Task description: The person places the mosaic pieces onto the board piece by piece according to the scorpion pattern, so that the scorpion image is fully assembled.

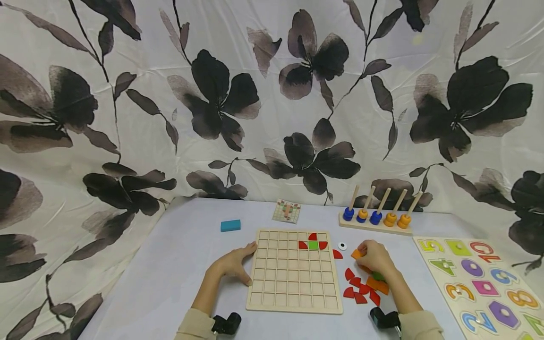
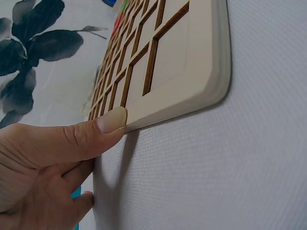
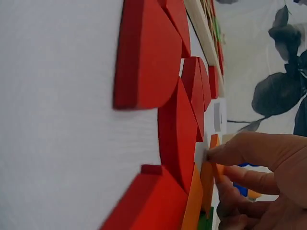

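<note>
A white cloth printed with large dark grey flowers [image 1: 293, 118] covers the far side and the left. In front of it spreads a pale, finely textured worktop [image 1: 170, 264]. A number-and-shape puzzle board [image 1: 461, 304] lies at the right edge, its pieces brightly coloured. In the middle lies a wooden grid board [image 1: 284, 274]; at its far right a green square tile [image 1: 313, 245] sits with red quarter-circle tiles on its far, left and right sides. A five-peg wooden stacker [image 1: 376, 228] with blue and orange beads stands beyond it to the right.

The left hand [image 1: 234, 262] rests at the grid board's left edge, thumb and forefinger spread wide; the thumb tip touches the rim near the near corner. The right hand [image 1: 377, 258], right of the grid board, holds an orange tile [image 1: 356, 254] in a narrow pinch between thumb and fingers.

A picture card [image 1: 286, 211] lies beyond the grid board, with a teal block [image 1: 230, 225] farther left. Loose red tiles [image 1: 360, 298] gather near right, beside more orange tiles [image 1: 377, 284] and a green piece [image 1: 377, 276]. A white disc with a dark centre [image 1: 342, 246] lies just left of the pinched tile.
</note>
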{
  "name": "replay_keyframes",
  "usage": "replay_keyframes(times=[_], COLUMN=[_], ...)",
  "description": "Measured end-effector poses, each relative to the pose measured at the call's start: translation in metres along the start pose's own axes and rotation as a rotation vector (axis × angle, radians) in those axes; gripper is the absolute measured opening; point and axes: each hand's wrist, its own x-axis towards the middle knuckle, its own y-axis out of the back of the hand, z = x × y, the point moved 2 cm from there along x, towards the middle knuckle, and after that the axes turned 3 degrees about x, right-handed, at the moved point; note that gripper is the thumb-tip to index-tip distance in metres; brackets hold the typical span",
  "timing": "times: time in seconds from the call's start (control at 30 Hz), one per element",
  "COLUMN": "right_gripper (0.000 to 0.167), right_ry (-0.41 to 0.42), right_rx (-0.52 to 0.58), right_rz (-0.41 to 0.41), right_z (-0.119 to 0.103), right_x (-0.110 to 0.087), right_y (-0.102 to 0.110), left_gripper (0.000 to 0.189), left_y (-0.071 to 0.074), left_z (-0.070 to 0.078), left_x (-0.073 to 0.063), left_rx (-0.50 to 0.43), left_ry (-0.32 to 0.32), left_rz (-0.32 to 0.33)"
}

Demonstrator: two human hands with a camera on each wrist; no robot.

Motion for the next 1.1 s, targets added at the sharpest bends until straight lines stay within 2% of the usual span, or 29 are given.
replay_keyframes(times=[0.23,0.4,0.47,0.77,0.87,1.1], right_gripper=[0.014,0.014,0.015,0.013,0.012,0.007], right_ry=[0.046,0.131,0.181,0.438,0.459,0.444], right_rx=[0.039,0.088,0.119,0.178,0.196,0.205], right_rz=[-0.009,0.031,0.034,-0.050,-0.061,-0.059], right_z=[-0.004,-0.021,-0.031,-0.083,-0.095,-0.113], right_x=[0.005,0.012,0.017,0.039,0.044,0.052], right_y=[0.002,-0.002,-0.008,-0.049,-0.061,-0.079], left_gripper=[0.103,0.103,0.103,0.105,0.106,0.106], left_y=[0.001,0.002,0.003,0.003,0.002,0.001], left_z=[0.000,0.000,-0.001,-0.002,-0.001,-0.001], left_x=[-0.001,-0.002,-0.002,-0.003,-0.002,-0.002], left_rx=[0.002,0.007,0.009,0.003,0.003,0.006], left_ry=[0.004,0.015,0.020,0.015,0.008,0.018], left_rz=[-0.003,0.002,0.004,0.003,-0.001,0.003])
